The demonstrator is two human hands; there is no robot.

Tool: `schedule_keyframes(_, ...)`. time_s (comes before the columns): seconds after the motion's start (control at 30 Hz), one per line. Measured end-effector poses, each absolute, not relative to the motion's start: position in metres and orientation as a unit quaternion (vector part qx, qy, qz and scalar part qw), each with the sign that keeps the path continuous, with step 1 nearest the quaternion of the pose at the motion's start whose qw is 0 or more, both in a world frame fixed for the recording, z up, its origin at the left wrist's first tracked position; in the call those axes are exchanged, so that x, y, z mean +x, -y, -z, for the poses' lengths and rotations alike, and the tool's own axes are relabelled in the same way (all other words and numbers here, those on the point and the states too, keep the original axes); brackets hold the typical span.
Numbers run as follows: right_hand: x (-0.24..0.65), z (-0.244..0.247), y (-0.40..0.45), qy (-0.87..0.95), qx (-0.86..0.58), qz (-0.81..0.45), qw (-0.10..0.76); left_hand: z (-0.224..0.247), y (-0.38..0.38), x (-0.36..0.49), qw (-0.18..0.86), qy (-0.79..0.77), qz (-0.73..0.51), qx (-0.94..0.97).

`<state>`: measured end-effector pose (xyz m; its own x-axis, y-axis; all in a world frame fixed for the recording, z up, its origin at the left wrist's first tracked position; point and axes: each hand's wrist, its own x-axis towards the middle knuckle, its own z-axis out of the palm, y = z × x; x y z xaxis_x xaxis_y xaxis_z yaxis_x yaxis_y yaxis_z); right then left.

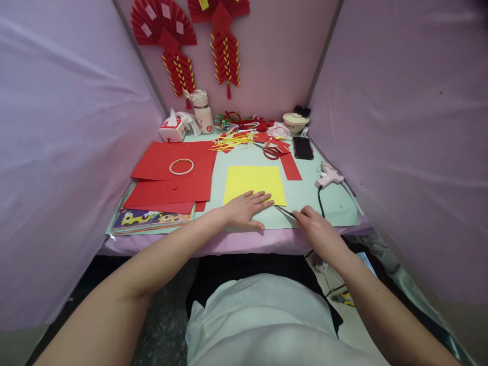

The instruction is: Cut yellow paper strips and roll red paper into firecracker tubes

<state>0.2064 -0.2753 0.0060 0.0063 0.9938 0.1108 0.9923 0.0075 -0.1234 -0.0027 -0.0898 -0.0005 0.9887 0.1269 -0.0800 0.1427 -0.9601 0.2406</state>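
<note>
My left hand [247,209] lies flat across the near edge of a yellow paper sheet [253,180], its fingers stretched toward the right and the thumb apart. Closed around a slim black craft knife [284,211], my right hand [314,223] is beside the sheet's near right corner. The knife's thin tip points left and reaches close to that corner, near my left fingertips. Whether the tip touches the paper cannot be made out. Part of the sheet's near edge is hidden under my left hand.
Red sheets [168,190] carry a white ring [181,166] at left, above a picture book [148,217]. Behind lie yellow strips [236,141], red-handled scissors [272,152] and a phone [303,148]. A glue gun [328,175] with its cord sits right. A bottle [203,112] stands at the back.
</note>
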Motion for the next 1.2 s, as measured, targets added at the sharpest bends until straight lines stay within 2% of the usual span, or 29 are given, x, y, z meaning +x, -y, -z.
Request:
schedule_keyframes(0.17,0.21,0.007,0.27,0.705,-0.702,0.014,0.104,0.0,0.091,-0.003,0.124,-0.071,0.036,0.989)
schedule_keyframes(0.4,0.216,-0.005,0.275,0.717,-0.691,-0.035,0.079,0.0,0.091,-0.002,0.126,-0.071,0.035,0.989)
schedule_keyframes(1.2,0.217,0.004,0.263,0.726,-0.675,-0.046,0.122,-0.007,0.094,-0.008,0.106,-0.085,0.032,0.99)
